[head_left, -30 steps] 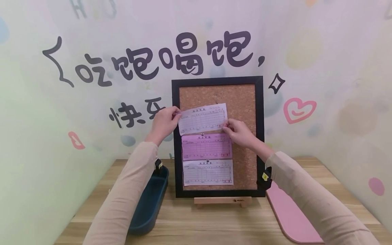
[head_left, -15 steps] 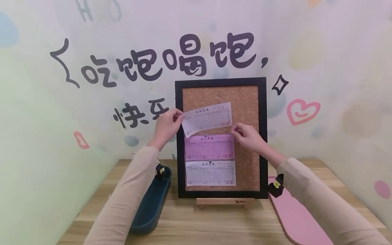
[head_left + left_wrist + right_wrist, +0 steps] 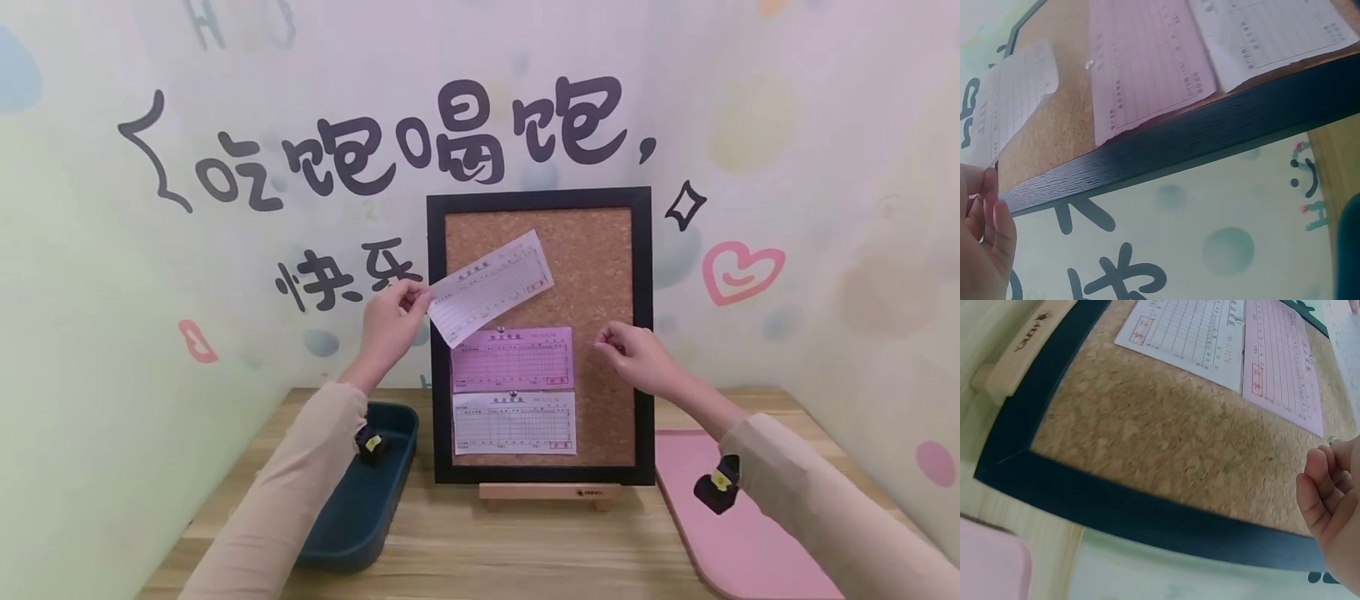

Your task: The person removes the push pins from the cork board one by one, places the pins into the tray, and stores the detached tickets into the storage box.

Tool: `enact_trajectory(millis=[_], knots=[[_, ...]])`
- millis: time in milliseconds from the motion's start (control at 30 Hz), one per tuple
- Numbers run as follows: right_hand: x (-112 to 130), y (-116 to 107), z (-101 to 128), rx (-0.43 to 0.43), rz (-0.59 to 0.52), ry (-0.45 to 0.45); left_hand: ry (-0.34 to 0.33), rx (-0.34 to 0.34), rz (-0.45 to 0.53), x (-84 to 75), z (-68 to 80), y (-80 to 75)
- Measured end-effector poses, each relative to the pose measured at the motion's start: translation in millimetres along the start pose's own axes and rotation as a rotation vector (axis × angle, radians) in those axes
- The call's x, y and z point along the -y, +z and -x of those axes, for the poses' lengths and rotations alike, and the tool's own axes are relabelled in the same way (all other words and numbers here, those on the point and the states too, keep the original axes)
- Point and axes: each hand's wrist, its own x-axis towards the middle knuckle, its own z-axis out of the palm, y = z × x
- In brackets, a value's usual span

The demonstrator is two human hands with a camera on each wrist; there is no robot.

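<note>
Mostly above pink slip on corkboard, holding tilted white slip by left edge, pinched in left hand. Below and right, apart from that slip, pinching small shiny object with right hand.

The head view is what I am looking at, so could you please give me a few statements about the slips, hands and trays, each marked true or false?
1. The left hand holds the top slip. True.
2. The right hand touches the top slip. False: the right hand is apart from the top slip.
3. The top slip is tilted. True.
4. The pink slip is below the bottom slip. False: the pink slip is above the bottom slip.
5. The blue tray is to the left of the cork board. True.
6. The pink tray is also on the left. False: the pink tray is on the right.
</note>
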Motion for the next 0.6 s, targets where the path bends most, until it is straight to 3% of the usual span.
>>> enact_trajectory(millis=[367,600], knots=[[-10,-5,25,0.040,-0.084,0.026,-0.058,-0.021,0.039,5.2,30.6,-15.5],[-16,-5,40,0.069,-0.098,0.044,-0.080,-0.055,0.029,20.2,53.8,-26.2]])
